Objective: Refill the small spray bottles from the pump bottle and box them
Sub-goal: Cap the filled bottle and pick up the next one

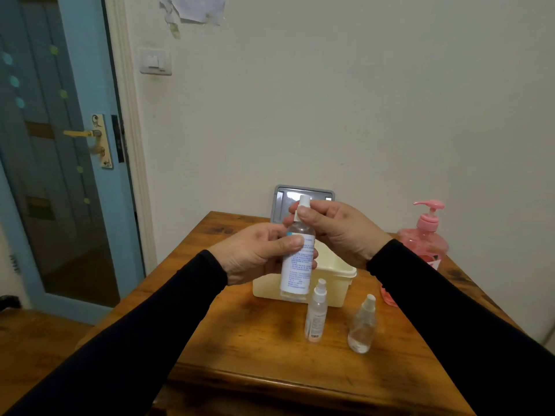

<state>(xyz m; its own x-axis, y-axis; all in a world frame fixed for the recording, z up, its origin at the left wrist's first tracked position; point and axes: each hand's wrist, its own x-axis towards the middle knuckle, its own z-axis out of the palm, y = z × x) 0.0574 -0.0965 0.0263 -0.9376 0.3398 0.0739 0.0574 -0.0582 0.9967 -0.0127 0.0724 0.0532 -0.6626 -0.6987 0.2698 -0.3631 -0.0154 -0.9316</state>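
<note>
- A wooden table point(270, 349) against a pale wall carries the whole job; both of the person's dark-sleeved arms reach in over it.
- A cream box point(339, 283) sits open at the middle of the table, its grey lid point(280, 202) raised behind it. Its inside is mostly hidden behind the hands, so whether any bottle is boxed cannot be told.
- A pink pump bottle point(426, 238) stands at the far right edge, well apart from the hands and untouched.
- The left hand point(255, 253) is wrapped round the body of a labelled spray bottle point(297, 259), held upright in the air in front of the box.
- The right hand point(333, 229) pinches the white spray top point(303, 205) of that bottle, which seems to be seated on the neck; whether it is being loosened or tightened cannot be told.
- Two small spray bottles stand capped near the front of the box: a slim one point(315, 313) and, to its right, a round one point(362, 325) that looks nearly empty.
- Judged from this, the task looks early: no refilling is under way, and the two standing bottles remain unboxed.
</note>
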